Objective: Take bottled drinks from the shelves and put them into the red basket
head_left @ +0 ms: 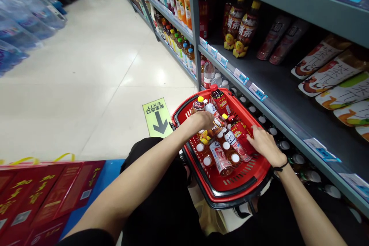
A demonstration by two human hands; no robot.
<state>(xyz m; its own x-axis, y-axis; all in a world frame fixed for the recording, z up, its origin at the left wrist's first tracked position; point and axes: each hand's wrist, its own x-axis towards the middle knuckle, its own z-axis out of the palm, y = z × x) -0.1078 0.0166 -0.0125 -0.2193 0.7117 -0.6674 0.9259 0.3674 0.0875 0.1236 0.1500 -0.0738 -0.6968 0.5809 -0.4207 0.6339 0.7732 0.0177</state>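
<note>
A red basket [259, 169] with black handles holds several drink bottles. Over its left part, my left hand [204, 120] has curled fingers around or against a brown tea bottle [219, 123] with a yellow cap; the fingertips are partly hidden. My right hand [263, 142], with a black band at the wrist, reaches over the basket's right rim, fingers apart, beside a red bottle [241, 132]. Pink-and-white bottles [220, 157] lie in the middle of the basket. Another red bottle [220, 100] leans at the far end.
Shelves on the right carry two brown tea bottles [245, 29], pink bottles and large labelled bottles [331, 73]. Below are rows of capped bottles. A green exit sign [157, 117] is on the floor. Red boxes [49, 196] stand at lower left, wrapped water packs [23, 19] at upper left.
</note>
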